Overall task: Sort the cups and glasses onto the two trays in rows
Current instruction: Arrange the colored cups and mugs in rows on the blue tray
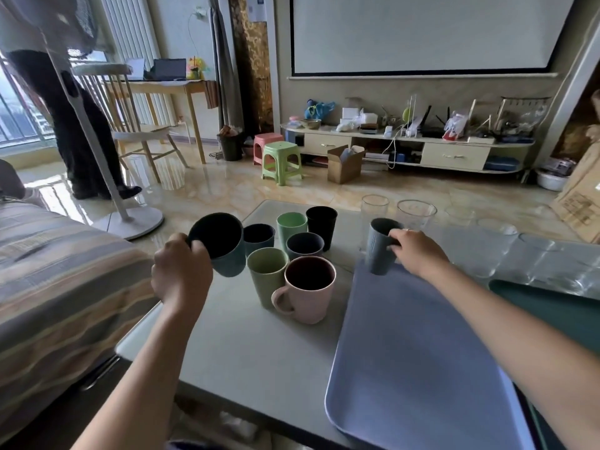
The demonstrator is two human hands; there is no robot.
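My left hand grips a teal cup by its rim, tilted and lifted at the left of the cup cluster. My right hand holds a grey-blue ribbed cup upright at the far left corner of the lavender tray. On the table stand a pink mug, two green cups, a black cup and two dark blue cups. Clear glasses stand behind and right. A dark green tray lies at the right.
The white table ends near the striped sofa on the left. A fan stand and a person's legs are on the floor beyond. Stools, a cardboard box and a low cabinet stand farther back.
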